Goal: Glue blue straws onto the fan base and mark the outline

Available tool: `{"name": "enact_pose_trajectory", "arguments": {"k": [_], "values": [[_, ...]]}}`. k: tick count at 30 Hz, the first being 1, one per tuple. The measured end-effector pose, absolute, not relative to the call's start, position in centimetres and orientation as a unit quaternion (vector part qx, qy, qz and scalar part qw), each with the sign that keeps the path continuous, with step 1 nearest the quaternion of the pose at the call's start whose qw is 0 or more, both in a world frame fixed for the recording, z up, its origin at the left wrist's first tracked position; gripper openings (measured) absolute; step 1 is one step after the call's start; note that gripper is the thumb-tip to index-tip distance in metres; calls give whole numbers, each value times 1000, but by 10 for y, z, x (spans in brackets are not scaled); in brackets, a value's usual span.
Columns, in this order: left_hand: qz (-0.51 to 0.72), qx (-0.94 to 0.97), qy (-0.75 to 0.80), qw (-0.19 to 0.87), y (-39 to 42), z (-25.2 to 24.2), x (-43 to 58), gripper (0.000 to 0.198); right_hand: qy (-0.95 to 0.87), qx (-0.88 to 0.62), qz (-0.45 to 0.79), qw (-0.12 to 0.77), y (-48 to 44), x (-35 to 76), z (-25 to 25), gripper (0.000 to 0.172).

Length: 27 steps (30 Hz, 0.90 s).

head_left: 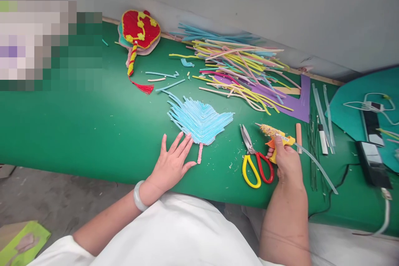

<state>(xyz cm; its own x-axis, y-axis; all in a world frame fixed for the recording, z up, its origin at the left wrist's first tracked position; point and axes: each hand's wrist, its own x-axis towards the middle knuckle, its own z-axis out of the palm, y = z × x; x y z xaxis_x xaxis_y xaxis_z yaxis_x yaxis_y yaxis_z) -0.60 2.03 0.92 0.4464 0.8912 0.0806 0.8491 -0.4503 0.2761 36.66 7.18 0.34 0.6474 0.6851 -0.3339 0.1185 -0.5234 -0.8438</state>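
Observation:
My left hand point(173, 160) lies flat on the green table point(77, 124), fingers spread, its fingertips touching the lower edge of a light blue fan shape point(199, 119) made of fuzzy strips with a pink stem. My right hand point(286, 160) is closed round a yellow glue gun point(276, 135), whose crusted nozzle points left, a clear glue stick trailing from its back. Scissors point(254, 158) with one yellow and one red handle lie shut between my two hands.
A pile of coloured fuzzy strips point(237, 64) lies at the back by the wall, over a purple sheet point(296, 106). A finished red and yellow fan point(139, 33) with a tassel sits at back left. Cables, black devices and a teal sheet point(352, 112) are at right.

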Motion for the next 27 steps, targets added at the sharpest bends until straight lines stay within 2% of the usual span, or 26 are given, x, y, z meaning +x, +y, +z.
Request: {"name": "enact_pose_trajectory", "arguments": {"k": [7, 13, 16, 19, 21, 22, 24, 27], "values": [[131, 842, 513, 105, 20, 9, -7, 67, -259, -809, 387, 359, 82, 378, 15, 35], [205, 817, 531, 90, 21, 9, -12, 62, -382, -890, 181, 172, 83, 388, 20, 36], [270, 789, 545, 87, 28, 10, -16, 52, -412, -893, 132, 127, 78, 382, 27, 36], [332, 732, 584, 109, 38, 12, -21, 28, -434, -885, 30, 164, 69, 356, 39, 33], [361, 668, 636, 138, 46, 15, -24, 15, -459, -851, -53, 251, 63, 326, 46, 29], [369, 629, 664, 166, 51, 17, -24, 15, -484, -822, -59, 294, 61, 307, 48, 29], [373, 548, 703, 258, 61, 20, -25, 20, -571, -742, -15, 352, 59, 268, 49, 24], [376, 447, 696, 418, 74, 21, -23, 30, -713, -583, 97, 378, 61, 216, 42, 10]]}}
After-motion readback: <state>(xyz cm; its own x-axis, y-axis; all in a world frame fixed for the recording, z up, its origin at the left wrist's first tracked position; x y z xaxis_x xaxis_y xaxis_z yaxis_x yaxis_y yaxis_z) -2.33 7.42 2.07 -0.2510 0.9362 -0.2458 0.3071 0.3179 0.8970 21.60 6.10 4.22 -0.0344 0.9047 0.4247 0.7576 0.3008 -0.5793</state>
